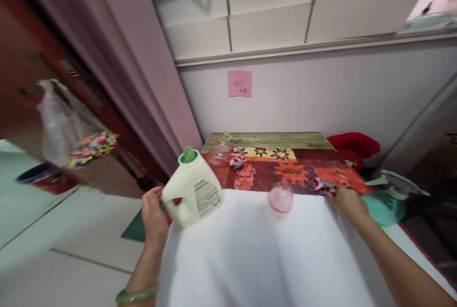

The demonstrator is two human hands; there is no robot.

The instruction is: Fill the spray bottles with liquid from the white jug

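My right hand [347,203] reaches to the far right of the white sheet [264,245], its fingers closed at the end of a pink and grey trigger spray head [325,185]. My left hand [154,214] is at the sheet's left edge beside a cream jug [194,188] with a green cap. Its fingers are loosely bent and apart, with nothing visible in them. Between my hands stands a translucent pink bottle [281,197] with no spray head on it. A second pink bottle [219,152] lies farther back, near another pink and grey spray head [237,158].
A green spray bottle [387,204] is at the right. A patterned red mat [264,173] covers the table's far part, before a wall with a pink note [240,83]. Red cloth [353,147] lies behind the right corner. A plastic bag [59,126] hangs at left.
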